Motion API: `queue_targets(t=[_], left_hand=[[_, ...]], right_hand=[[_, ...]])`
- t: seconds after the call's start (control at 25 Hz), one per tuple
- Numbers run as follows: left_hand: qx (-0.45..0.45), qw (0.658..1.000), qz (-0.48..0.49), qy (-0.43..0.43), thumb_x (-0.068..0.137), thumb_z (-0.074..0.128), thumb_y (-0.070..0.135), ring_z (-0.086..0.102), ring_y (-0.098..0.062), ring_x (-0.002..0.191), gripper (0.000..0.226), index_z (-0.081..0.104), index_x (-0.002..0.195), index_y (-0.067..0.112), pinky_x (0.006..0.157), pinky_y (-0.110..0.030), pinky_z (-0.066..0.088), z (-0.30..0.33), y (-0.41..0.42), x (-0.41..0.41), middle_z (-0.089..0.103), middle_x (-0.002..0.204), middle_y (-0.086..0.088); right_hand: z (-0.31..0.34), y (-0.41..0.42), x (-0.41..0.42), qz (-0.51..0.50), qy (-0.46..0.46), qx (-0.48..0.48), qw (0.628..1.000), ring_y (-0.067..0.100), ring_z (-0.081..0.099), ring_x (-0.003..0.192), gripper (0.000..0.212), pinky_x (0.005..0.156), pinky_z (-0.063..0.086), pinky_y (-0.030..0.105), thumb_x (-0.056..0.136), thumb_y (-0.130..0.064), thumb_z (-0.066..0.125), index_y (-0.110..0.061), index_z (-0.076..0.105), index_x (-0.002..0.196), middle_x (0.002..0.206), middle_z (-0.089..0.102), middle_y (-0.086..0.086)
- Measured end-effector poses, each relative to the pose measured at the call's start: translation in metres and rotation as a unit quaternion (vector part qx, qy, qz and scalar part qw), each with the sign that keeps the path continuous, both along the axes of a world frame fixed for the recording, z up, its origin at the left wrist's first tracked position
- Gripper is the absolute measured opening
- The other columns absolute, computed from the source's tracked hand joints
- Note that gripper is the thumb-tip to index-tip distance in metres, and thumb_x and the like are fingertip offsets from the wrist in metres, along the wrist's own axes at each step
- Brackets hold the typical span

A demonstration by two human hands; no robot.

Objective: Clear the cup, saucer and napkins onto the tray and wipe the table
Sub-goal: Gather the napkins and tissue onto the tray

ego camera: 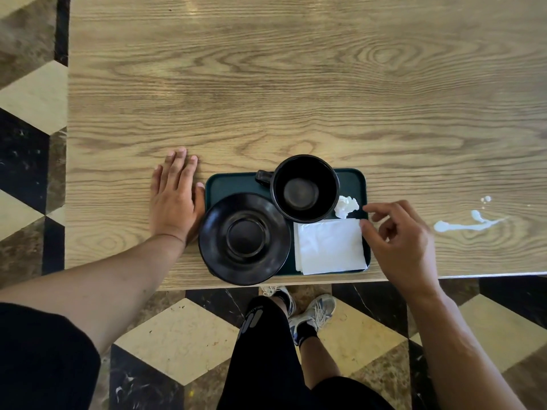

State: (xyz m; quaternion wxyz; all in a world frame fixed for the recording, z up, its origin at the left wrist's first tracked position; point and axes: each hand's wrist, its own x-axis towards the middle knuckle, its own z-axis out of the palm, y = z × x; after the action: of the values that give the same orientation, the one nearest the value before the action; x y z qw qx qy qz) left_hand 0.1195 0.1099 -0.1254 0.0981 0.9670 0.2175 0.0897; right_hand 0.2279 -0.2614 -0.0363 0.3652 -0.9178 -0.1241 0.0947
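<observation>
A person stands at the near edge of a wooden table (296, 84), where a dark green tray (233, 182) carries the cleared service. A black cup (305, 187) sits upright at the tray's far side, its handle pointing left, and a black saucer (244, 238) lies just beside it at the tray's near left, its rim overhanging the tray's left and near edges. A stack of flat white napkins (330, 247) fills the tray's near right corner, and a crumpled white napkin (346, 206) lies between the cup and the tray's right rim. The left hand (174, 199) rests flat on the table, fingers straight and together, its thumb touching the tray's left edge. The right hand (396, 235) is at the tray's right side with fingers loosely curled; its thumb and forefinger are at the far right corner of the flat napkins, though whether they pinch the paper cannot be told. To the right, well apart from the tray, a streak of spilled white liquid (467, 223) lies on the wood. Below the table edge, a patterned stone floor (177, 341) and the person's grey sneakers (313, 312) show.
</observation>
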Motion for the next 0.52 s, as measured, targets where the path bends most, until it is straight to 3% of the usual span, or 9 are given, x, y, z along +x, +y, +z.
queue_targets(t=[0.12,0.28,0.44,0.52], left_hand=[[-0.004,1.0,-0.001,0.005,0.101,0.036,0.029,0.029,-0.032,0.151,0.053,0.047,0.148,0.007,0.124,-0.051,0.02,0.0,0.0,0.0,0.038,0.161,-0.014],[-0.009,1.0,0.001,0.004,0.101,0.036,0.029,0.029,-0.031,0.152,0.053,0.047,0.148,0.007,0.125,-0.05,0.019,-0.001,0.001,0.0,0.038,0.161,-0.013],[-0.003,1.0,0.0,0.0,0.101,0.037,0.028,0.03,-0.031,0.151,0.053,0.049,0.147,0.007,0.124,-0.05,0.019,-0.003,0.002,0.001,0.039,0.161,-0.014],[-0.003,1.0,-0.001,-0.001,0.101,0.037,0.028,0.031,-0.032,0.151,0.053,0.049,0.147,0.007,0.124,-0.05,0.02,-0.003,0.002,0.001,0.039,0.16,-0.014]], right_hand=[[-0.005,-0.005,-0.015,0.0,0.007,-0.036,0.999,0.011,0.058,0.064,0.017,0.062,0.046,0.015,0.085,-0.008,0.077,-0.016,0.075,0.1,0.087,0.061,-0.004],[-0.011,0.003,-0.023,-0.016,0.019,-0.077,0.997,0.01,0.053,0.066,0.028,0.064,0.039,0.004,0.089,-0.016,0.074,-0.022,0.073,0.117,0.086,0.057,-0.008],[-0.015,0.009,-0.02,-0.028,0.017,-0.09,0.995,0.008,0.051,0.068,0.028,0.065,0.043,0.018,0.091,-0.018,0.071,-0.021,0.073,0.119,0.086,0.056,-0.008],[-0.016,0.01,-0.018,-0.029,0.01,-0.09,0.996,0.008,0.052,0.07,0.024,0.067,0.043,0.017,0.09,-0.017,0.072,-0.018,0.075,0.114,0.088,0.058,-0.006]])
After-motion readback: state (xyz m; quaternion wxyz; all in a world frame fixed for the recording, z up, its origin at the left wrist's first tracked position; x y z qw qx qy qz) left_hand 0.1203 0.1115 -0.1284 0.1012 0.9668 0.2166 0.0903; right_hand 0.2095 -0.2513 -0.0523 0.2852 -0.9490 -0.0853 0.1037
